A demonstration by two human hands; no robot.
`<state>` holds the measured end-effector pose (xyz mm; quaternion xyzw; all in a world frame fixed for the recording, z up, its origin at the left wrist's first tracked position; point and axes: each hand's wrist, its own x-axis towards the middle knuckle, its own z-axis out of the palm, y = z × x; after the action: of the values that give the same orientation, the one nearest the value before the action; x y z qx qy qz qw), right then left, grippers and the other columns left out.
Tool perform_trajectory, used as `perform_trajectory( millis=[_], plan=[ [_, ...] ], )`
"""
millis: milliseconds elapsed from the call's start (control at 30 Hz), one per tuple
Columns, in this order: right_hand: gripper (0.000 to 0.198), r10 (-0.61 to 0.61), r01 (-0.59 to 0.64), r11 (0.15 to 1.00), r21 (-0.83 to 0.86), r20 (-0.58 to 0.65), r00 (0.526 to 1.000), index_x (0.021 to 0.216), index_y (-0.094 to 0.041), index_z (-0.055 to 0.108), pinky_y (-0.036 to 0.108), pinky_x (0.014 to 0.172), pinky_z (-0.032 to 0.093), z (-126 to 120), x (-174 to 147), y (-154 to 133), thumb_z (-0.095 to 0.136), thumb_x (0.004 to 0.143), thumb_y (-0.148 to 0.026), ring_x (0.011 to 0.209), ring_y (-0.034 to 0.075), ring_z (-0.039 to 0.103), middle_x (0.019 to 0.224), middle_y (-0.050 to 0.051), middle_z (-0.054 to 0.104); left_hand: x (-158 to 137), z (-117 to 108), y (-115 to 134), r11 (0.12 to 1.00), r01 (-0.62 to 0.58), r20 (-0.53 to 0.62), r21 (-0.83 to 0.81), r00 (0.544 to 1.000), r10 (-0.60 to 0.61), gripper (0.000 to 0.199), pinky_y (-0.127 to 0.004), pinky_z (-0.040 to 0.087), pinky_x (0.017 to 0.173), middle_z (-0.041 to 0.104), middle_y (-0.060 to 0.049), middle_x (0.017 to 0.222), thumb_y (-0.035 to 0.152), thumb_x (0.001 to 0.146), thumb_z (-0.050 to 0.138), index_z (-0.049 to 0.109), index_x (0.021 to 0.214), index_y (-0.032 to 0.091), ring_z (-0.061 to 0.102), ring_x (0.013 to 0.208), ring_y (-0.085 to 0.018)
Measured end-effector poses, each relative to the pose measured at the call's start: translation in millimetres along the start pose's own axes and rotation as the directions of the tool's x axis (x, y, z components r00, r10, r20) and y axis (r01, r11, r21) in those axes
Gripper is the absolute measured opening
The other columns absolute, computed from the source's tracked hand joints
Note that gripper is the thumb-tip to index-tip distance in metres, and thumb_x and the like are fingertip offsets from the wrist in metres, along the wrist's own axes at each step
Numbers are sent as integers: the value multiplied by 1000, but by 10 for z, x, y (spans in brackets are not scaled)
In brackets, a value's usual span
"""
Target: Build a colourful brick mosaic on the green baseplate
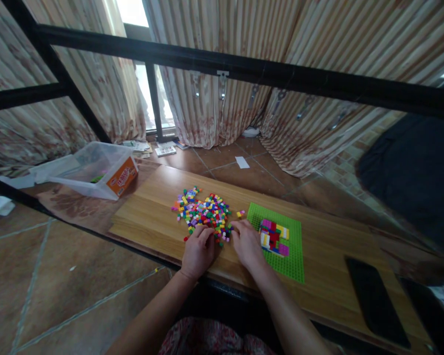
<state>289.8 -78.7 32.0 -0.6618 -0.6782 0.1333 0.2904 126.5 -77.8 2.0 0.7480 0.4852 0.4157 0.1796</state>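
- Bricks (210, 209), small and many-coloured, lie in a loose heap on the wooden tabletop (144, 212), in front of the seated person. A few strays sit at its fringe: a red one (186, 239) off the near left edge, a yellow one (240, 214) between heap and green plate.
- Left hand (199, 252): at the near edge of the heap, back of the hand up, fingers curled down among the bricks, thumb close to the fingers. From where I stand, cannot tell whether a brick is pinched.
- Right hand (247, 242): between heap and plate, fingers bent toward the heap's right edge, tips by a few dark and green bricks. Grip unclear; cannot tell if anything is held.
- Plate (295, 246): studded, flat on the wood to the right of the heap. A build (274, 237) of red, purple, white, yellow and blue bricks stands on it, just beside the right hand.
- Black slab (376, 301): flat on the tabletop, well to the right of the plate.
- Bin (92, 170): see-through, orange label (122, 176) on one end, off the tabletop's left end; something green inside.
- Beyond: black rail (207, 60), striped curtains (240, 29), white card (241, 162) on the tiles (222, 158).
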Motion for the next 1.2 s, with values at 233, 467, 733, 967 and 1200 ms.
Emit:
perform_trajectory(
  millis=[233,467,733,967,1200],
  plan=[
    [26,-44,40,994,105,38,998,94,-23,70,33,80,48,57,-68,75,47,84,-16,84,20,61,93,6,63,-12,-24,20,1000,-3,33,-25,999,4,21,-30,51,82,61,-9,101,11,87,46,61,98,19,60,93,-17],
    [22,-32,34,999,39,-47,998,90,-24,69,34,75,47,112,-10,85,49,83,-19,84,21,60,89,5,62,-55,-83,44,994,-62,67,-87,995,67,21,-28,51,74,63,-8,94,10,84,46,63,92,19,61,86,-17],
    [26,-154,155,985,75,-10,988,102,-23,68,36,87,46,221,332,-234,46,88,-21,96,22,58,101,7,61,-88,-92,40,985,-103,97,-137,988,117,18,-24,45,61,58,-6,77,7,78,44,58,74,18,56,70,-14],
    [22,-298,297,955,24,104,949,101,-27,72,40,91,43,399,551,-347,55,87,-26,104,25,52,111,7,59,-90,-71,25,983,-106,83,-150,989,119,17,-24,45,62,57,-6,77,9,78,44,57,72,18,56,71,-14],
    [20,-224,227,973,-39,56,973,86,-23,74,41,89,42,278,448,-28,54,86,-22,97,24,53,101,7,63,-108,-70,38,988,-125,79,-91,988,133,17,-23,43,59,57,-5,76,10,79,43,58,74,18,54,67,-13]
  ],
)
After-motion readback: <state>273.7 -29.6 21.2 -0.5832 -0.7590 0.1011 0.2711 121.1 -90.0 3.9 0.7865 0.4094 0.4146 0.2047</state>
